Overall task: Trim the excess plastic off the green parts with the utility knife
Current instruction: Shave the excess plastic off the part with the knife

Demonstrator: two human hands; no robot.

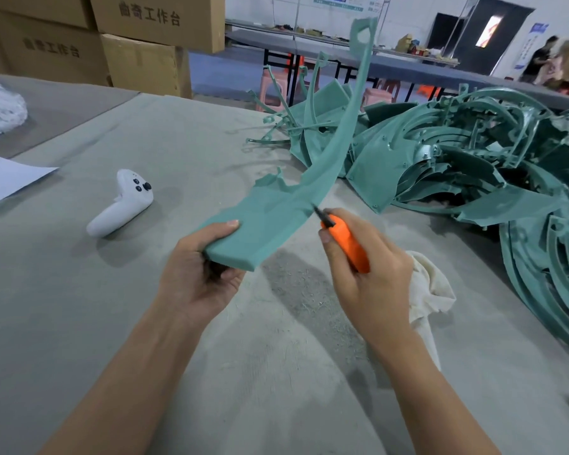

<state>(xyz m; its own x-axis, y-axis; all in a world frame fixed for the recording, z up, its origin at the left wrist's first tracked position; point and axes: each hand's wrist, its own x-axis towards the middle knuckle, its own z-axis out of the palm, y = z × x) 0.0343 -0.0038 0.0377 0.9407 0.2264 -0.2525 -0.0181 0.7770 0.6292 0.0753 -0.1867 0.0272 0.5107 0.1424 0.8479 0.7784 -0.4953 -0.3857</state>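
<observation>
My left hand grips the wide near end of a long curved green plastic part, which arcs up and away to a looped tip at the top. My right hand holds an orange utility knife. Its dark blade tip touches the part's right edge about a third of the way along. A ragged flap of excess plastic sticks out of the part's left edge.
A big heap of green parts fills the right side of the grey felt table. A white controller lies at the left, a cream cloth behind my right wrist. Cardboard boxes stand at the back left.
</observation>
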